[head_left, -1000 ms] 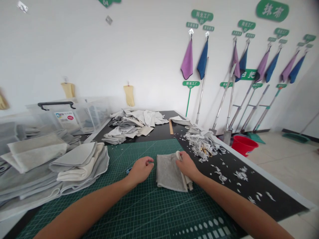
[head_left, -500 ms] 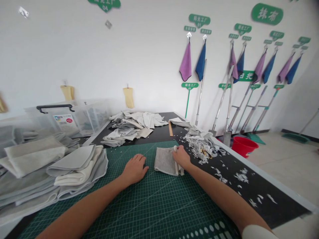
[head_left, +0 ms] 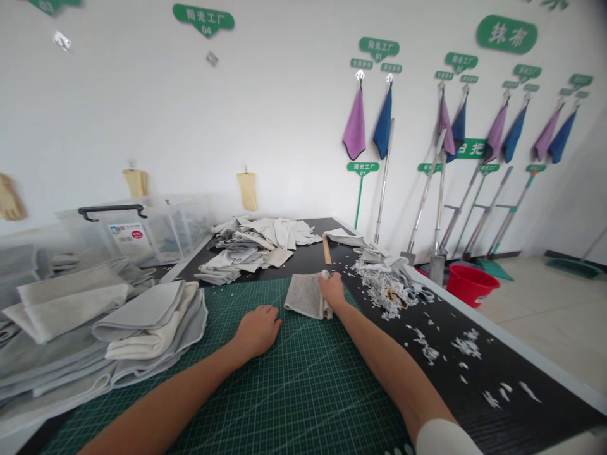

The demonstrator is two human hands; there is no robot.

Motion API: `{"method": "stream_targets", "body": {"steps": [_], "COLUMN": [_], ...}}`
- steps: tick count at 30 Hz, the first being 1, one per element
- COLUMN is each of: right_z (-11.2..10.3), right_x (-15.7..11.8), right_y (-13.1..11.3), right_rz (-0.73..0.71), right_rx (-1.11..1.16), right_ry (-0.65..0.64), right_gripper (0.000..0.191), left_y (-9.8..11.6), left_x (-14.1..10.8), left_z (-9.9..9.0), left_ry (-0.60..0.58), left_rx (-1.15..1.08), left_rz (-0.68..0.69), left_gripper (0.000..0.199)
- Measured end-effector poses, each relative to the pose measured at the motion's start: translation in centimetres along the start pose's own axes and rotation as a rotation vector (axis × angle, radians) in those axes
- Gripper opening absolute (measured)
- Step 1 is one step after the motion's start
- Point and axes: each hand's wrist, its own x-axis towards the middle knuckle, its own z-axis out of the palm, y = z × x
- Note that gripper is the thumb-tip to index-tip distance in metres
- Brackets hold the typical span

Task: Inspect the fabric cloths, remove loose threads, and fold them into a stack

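My right hand (head_left: 332, 292) grips the right edge of a small folded grey cloth (head_left: 303, 295). That edge is doubled over and shows pale layers beneath my fingers. The cloth lies near the far edge of the green cutting mat (head_left: 294, 385). To its left, my left hand (head_left: 258, 330) rests palm down on the mat with nothing in it, fingers loosely extended and apart from the cloth. Stacked folded grey and white cloths (head_left: 156, 322) lie left of that hand, partly over the mat.
Behind the mat are a heap of cloth pieces (head_left: 260, 243) and a wooden ruler (head_left: 327, 250). At right lie white scraps (head_left: 379, 284) with gold-handled scissors (head_left: 392, 297). A clear lidded box (head_left: 180, 227) stands back left. A red bucket (head_left: 472, 284) sits beyond the table edge.
My right hand and the cloth it grips have shifted slightly left and away from me. My left hand stays on the mat, its thumb now closer to its fingers. The view has tilted slightly upward.
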Motion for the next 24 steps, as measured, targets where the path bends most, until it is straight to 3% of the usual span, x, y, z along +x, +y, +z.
{"method": "stream_targets", "body": {"steps": [3, 11, 15, 18, 24], "right_z": [0.5, 0.3, 0.7, 1.4, 2.3], "right_x": [0.0, -1.1, -2.1, -2.9, -3.5], "right_y": [-0.1, -0.3, -0.8, -1.4, -3.1], "right_rz": [-0.075, -0.287, -0.356, -0.369, -0.374], "right_rx": [0.041, 0.019, 0.016, 0.031, 0.129], "right_ry": [-0.032, -0.2, -0.264, -0.262, -0.199], "right_gripper": [0.06, 0.049, 0.053, 0.052, 0.038], "left_y": [0.0, -0.1, 0.1, 0.5, 0.9], "left_x": [0.0, -0.2, -0.4, -0.6, -1.0], "left_z": [0.1, 0.0, -0.2, -0.4, -0.1], "left_ry": [-0.001, 0.024, 0.094, 0.183, 0.229], "left_rx": [0.007, 0.017, 0.017, 0.072, 0.151], "left_rz": [-0.006, -0.03, -0.054, 0.024, 0.223], "left_gripper": [0.03, 0.03, 0.05, 0.065, 0.042]}}
